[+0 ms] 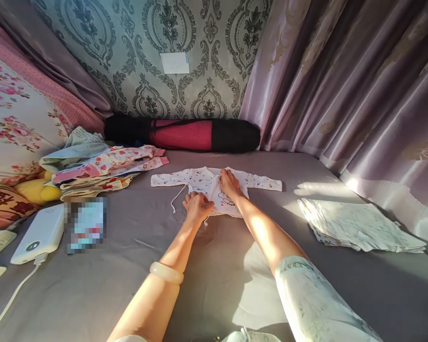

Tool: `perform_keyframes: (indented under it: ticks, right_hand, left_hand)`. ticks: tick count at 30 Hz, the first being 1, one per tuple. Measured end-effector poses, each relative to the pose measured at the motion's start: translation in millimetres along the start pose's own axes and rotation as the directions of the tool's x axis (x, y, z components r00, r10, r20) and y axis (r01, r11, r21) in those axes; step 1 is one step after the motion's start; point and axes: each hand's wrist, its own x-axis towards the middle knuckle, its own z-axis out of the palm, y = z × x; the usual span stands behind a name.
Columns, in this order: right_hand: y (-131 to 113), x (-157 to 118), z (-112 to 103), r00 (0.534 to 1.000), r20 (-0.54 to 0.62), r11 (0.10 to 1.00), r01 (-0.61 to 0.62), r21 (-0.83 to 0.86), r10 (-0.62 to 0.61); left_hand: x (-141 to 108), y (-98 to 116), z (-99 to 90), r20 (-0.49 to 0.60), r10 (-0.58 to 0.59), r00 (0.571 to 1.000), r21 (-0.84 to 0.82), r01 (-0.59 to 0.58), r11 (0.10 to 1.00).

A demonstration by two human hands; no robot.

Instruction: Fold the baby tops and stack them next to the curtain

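A small white baby wrap top (203, 178) with a tiny print lies spread on the grey sheet, both long sleeves stretched out sideways. Thin tie strings hang from it, one to the left and one at the lower hem. My left hand (199, 207) has its fingers curled on the lower left front of the top. Higher up, near the neckline and the overlapping front edge, my right hand (230, 184) pinches the cloth. A cartoon print with red lettering shows below my right hand. The fingertips of both hands are partly hidden.
Folded baby clothes (107, 166) are piled at the left, near a white power bank (39, 232) with a cable and a blurred packet (88, 225). Pale folded cloths (360, 225) lie at the right. A black and red roll (181, 134) rests against the wall.
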Motion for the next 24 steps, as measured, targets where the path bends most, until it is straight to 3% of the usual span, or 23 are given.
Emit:
perform_keyframes:
  ticks: [3,5,8,11,13,24]
  right_hand:
    - [-2,-7,-1,1.0,0.011,1.0,-0.005,-0.01,0.005]
    - [-3,-15,-5,0.999,0.04,1.0,0.009,-0.026,-0.008]
    - [-1,-34,-7,0.994,0.087,0.998,0.063,-0.023,-0.061]
    - [5,-55,-5,0.986,0.125,0.993,0.114,0.0,-0.114]
    - [11,-69,-4,0.981,0.149,0.992,0.127,0.001,-0.125]
    - [27,-137,-22,0.933,0.264,0.965,0.261,-0.027,-0.245]
  left_hand:
    - [-3,-1,-1.4,-0.039,0.078,0.996,0.022,-0.077,0.997]
    - [-5,-2,-0.4,-0.059,0.215,0.975,0.033,-0.213,0.976]
    - [-5,-3,5.2,0.044,0.358,0.933,0.088,-0.36,0.929]
    - [-5,-5,10.5,0.209,0.344,0.916,0.145,-0.377,0.915]
    - [-4,-6,11.0,0.254,0.318,0.913,0.174,-0.367,0.914]
    - [-11,-15,6.6,0.203,0.351,0.914,0.212,-0.391,0.896]
